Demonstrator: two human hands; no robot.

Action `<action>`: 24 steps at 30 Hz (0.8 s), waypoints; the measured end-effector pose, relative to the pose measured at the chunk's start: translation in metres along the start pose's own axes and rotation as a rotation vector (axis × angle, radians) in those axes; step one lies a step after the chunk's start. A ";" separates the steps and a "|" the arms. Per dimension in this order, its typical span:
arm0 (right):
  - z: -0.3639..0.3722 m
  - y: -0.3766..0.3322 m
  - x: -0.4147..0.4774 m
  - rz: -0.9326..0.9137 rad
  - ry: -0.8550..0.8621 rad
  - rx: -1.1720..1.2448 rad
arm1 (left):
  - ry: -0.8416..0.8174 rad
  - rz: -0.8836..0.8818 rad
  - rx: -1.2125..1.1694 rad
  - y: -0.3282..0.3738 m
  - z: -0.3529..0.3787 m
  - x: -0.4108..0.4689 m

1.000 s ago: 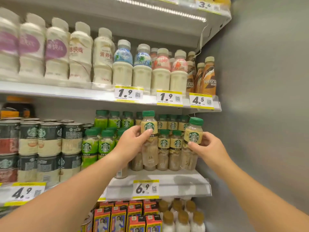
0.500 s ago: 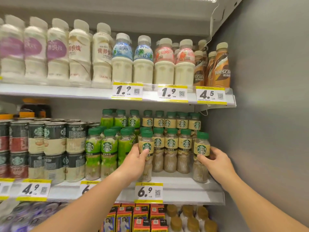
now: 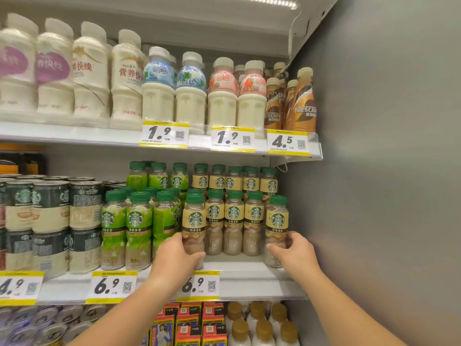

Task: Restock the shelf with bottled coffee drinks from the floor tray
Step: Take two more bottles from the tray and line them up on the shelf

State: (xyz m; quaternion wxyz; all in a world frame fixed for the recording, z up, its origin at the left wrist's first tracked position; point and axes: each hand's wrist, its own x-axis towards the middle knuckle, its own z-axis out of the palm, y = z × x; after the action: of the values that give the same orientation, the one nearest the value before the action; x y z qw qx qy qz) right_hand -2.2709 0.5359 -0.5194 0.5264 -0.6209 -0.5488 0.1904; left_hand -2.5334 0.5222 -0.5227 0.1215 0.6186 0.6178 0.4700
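Two tan-labelled coffee bottles with green caps stand upright at the front of the middle shelf (image 3: 249, 279). My left hand (image 3: 174, 260) grips the lower part of the left coffee bottle (image 3: 194, 221). My right hand (image 3: 294, 255) wraps the base of the right coffee bottle (image 3: 277, 221), close to the grey side wall. Between and behind them stand several more of the same coffee bottles (image 3: 234, 216), some stacked in a second tier. The floor tray is out of view.
Green-labelled bottles (image 3: 136, 221) stand just left of my left hand, with stacked cans (image 3: 50, 221) further left. The upper shelf (image 3: 99, 138) carries milk drinks and brown coffee bottles. The grey wall (image 3: 386, 171) bounds the right. Cartons and bottles fill the shelf below.
Both hands have lowered the two bottles from the air onto the shelf front, and my grip has slid down from their labels to their lower bodies. The view moved closer.
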 end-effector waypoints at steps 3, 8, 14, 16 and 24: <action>0.004 -0.002 0.006 0.011 -0.011 -0.014 | 0.042 -0.036 0.027 0.004 0.003 -0.003; 0.008 -0.001 0.020 0.063 -0.028 0.013 | 0.077 -0.097 0.010 0.008 0.006 -0.005; 0.013 0.002 0.033 0.081 -0.038 0.031 | 0.091 -0.118 0.071 0.012 0.004 -0.004; 0.015 0.003 0.038 0.077 -0.034 0.032 | 0.081 -0.120 0.157 0.014 0.000 -0.004; 0.018 0.004 0.043 0.059 -0.052 0.040 | 0.034 -0.118 0.239 0.024 -0.002 -0.003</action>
State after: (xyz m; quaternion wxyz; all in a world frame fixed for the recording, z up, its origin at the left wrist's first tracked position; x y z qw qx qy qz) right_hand -2.2700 0.5827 -0.5148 0.5184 -0.6210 -0.5399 0.2326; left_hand -2.5183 0.5141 -0.5051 0.0638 0.5834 0.7066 0.3953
